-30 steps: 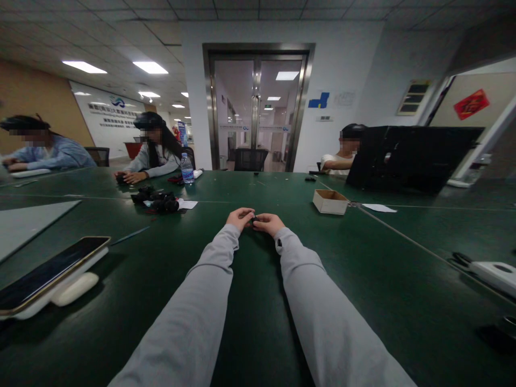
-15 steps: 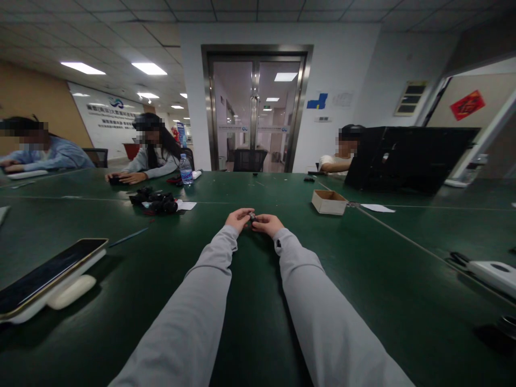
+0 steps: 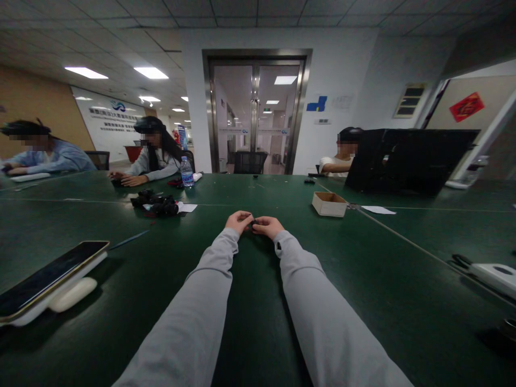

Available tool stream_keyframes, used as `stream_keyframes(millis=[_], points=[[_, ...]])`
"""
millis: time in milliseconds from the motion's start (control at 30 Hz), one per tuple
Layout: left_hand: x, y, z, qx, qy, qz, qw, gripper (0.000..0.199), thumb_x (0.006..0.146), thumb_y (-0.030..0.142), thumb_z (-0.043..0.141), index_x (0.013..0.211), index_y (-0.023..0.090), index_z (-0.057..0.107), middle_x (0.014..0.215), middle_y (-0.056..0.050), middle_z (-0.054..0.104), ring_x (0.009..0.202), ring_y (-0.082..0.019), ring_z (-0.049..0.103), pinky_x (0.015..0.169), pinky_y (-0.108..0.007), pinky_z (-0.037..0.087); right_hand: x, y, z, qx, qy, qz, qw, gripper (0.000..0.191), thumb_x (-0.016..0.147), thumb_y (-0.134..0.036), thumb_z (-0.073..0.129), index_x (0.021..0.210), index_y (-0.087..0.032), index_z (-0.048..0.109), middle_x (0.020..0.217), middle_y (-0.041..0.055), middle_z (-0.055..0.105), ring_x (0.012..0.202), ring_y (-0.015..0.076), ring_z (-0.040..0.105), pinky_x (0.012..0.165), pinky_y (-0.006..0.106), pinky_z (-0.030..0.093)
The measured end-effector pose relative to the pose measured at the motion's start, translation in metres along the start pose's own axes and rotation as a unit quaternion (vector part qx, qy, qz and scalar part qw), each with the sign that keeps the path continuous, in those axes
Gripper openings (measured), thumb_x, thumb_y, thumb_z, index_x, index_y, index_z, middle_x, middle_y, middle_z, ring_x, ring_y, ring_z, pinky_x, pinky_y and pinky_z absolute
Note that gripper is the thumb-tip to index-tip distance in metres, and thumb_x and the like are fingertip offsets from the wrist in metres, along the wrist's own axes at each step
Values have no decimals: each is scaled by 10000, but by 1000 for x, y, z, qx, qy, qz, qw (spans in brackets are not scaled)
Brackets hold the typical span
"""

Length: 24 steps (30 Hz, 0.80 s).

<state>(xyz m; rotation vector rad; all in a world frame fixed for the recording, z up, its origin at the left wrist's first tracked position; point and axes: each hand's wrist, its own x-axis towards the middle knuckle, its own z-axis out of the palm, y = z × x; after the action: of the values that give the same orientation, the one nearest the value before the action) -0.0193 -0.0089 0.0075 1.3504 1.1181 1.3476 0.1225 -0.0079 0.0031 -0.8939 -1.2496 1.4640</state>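
My left hand [image 3: 239, 221] and my right hand [image 3: 269, 226] meet over the middle of the green table [image 3: 253, 301]. Between their fingertips is a small dark object [image 3: 253, 222], mostly covered by the fingers and too small to name. Both hands are closed in a pinch on it, the left from one side and the right from the other. Grey sleeves cover both of my forearms.
An open cardboard box [image 3: 329, 205] stands right of my hands, near a large black monitor [image 3: 411, 161]. Black gear [image 3: 155, 203] and a water bottle [image 3: 186, 172] are to the left. A phone [image 3: 52, 277] lies nearer on the left. Several people sit around the table.
The small object has turned or shifted between my fingertips, and less of it shows now. Both hands stay in nearly the same place. The whole view has shifted slightly downward.
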Motion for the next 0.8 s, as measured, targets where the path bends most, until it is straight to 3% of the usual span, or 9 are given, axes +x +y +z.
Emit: stream_keyframes(millis=[167,300,400,533,800], points=[[-4,4,0,21,2,1,1000,369,599,325,680,899,138,576,925,-104,612,745,-156,582,477,-188,456,0,0,-1,-6,-4,-1,1000,239,572,15,704,763,-91,604,631,16,610,583,139,622,623,269,562],[-11,15,-1,-6,-56,0,998,400,682,296,580,1071,221,529,1045,-77,600,789,-149,589,471,-162,417,-1,-1,-1,-2,-12,-2,1000,233,579,3,708,765,-93,605,659,30,622,608,142,625,660,285,558],[-13,17,-2,6,-79,17,997,400,681,273,571,1076,214,546,1036,-76,611,827,-159,585,457,-146,390,-2,-1,0,2,-10,-2,1000,238,584,7,702,777,-94,606,677,40,629,621,147,628,650,279,559],[-11,11,-1,41,-64,51,996,350,674,292,590,1003,171,592,952,-91,634,804,-168,585,448,-153,402,-2,-1,0,0,-12,-1,1000,234,578,0,709,766,-97,609,682,40,631,613,145,628,646,278,562],[-8,6,-1,43,-21,50,998,373,610,370,660,916,162,617,886,-88,630,762,-168,585,475,-185,465,-1,0,1,3,7,1,1000,257,541,3,737,729,-103,597,632,21,620,586,155,630,617,287,574]])
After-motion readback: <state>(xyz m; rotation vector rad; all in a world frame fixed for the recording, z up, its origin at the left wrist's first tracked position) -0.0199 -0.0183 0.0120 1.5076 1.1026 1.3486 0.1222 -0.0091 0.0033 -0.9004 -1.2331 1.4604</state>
